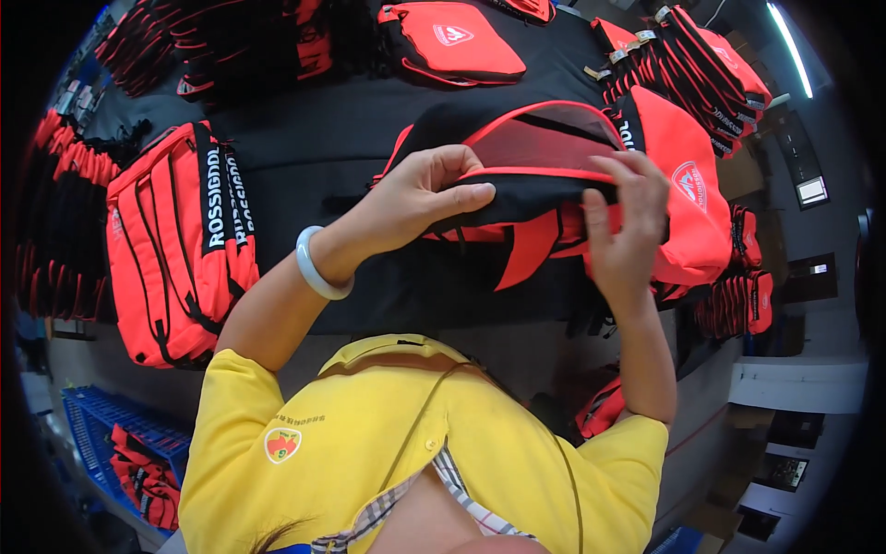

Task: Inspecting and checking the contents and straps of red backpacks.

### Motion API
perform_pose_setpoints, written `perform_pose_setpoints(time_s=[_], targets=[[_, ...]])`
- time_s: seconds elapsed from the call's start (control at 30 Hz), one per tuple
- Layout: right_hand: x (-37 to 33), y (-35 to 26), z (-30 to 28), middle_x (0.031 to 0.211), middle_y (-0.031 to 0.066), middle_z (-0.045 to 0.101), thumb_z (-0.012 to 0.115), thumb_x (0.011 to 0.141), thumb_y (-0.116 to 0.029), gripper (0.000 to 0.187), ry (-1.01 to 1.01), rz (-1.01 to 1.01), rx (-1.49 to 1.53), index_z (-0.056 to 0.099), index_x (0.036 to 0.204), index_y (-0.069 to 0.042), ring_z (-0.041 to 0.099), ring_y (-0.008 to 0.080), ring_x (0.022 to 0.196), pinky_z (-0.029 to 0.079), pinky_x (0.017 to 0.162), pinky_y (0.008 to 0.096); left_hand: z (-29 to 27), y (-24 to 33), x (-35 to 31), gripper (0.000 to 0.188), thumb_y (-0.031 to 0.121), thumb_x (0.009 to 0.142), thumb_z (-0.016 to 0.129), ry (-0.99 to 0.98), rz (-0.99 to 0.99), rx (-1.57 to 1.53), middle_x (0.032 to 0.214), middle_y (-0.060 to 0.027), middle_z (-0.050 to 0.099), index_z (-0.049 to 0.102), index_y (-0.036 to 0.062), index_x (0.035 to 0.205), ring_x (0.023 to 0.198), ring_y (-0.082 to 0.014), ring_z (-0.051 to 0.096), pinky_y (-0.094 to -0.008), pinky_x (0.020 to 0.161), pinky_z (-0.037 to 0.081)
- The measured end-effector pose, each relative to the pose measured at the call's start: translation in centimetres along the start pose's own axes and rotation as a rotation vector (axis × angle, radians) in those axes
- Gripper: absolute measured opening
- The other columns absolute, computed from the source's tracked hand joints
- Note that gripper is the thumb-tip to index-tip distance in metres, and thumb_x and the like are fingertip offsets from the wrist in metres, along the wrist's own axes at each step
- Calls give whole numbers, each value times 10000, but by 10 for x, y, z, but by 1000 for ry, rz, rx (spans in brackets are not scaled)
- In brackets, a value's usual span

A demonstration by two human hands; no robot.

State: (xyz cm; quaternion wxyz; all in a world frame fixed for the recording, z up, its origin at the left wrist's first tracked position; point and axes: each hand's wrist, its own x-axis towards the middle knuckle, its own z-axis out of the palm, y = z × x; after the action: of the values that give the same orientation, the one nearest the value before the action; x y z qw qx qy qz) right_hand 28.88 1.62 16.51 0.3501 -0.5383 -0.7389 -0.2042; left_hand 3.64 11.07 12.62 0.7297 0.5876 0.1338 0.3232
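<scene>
An orange-red and black backpack (535,194) lies on the black-covered table, its mouth unzipped and gaping. Grey mesh lining (540,148) shows inside the opening, which has red-edged trim. My left hand (429,189), with a pale bangle at the wrist, pinches the near edge of the opening between thumb and fingers. On the same edge, farther right, my right hand (629,208) has its fingers curled over the fabric. A red strap end (528,254) hangs below the edge between my hands.
Red backpacks (161,245) stand at the left, beside a pile of similar ones (65,222). A flat red bag (452,42) lies at the far side. More bags are stacked at the far right (688,78). A blue crate (125,415) sits low at the left.
</scene>
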Motion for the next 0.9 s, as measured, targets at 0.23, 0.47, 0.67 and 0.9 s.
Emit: perform_pose_setpoints(time_s=[0.23,0.47,0.67,0.9], targets=[[26,1,12,618,174,522,451,1057,-252,377,-227,133,281,596,824,5,537,379,556,419,539,413,4,19,-9,185,229,1015,635,24,-1,-201,879,60,590,578,62,960,771,7,513,-180,674,444],[34,-5,21,665,195,569,416,1074,-302,430,-325,245,363,622,848,0,603,382,615,449,588,417,-8,23,-10,191,238,1028,606,65,-178,-342,957,56,642,637,50,1012,844,-6,567,-207,720,499],[23,-9,43,694,196,603,441,1055,-275,381,-451,224,396,649,875,-12,626,398,665,471,617,442,6,10,-29,307,315,1000,646,-103,-464,-296,968,33,689,661,52,1160,750,-16,610,-193,660,524],[1,-7,70,787,188,657,404,1059,-305,424,-615,217,541,658,891,-10,636,409,774,479,709,455,27,-29,-58,403,335,1019,601,134,-389,-750,1142,-92,699,602,13,1260,975,-135,694,-272,834,576]])
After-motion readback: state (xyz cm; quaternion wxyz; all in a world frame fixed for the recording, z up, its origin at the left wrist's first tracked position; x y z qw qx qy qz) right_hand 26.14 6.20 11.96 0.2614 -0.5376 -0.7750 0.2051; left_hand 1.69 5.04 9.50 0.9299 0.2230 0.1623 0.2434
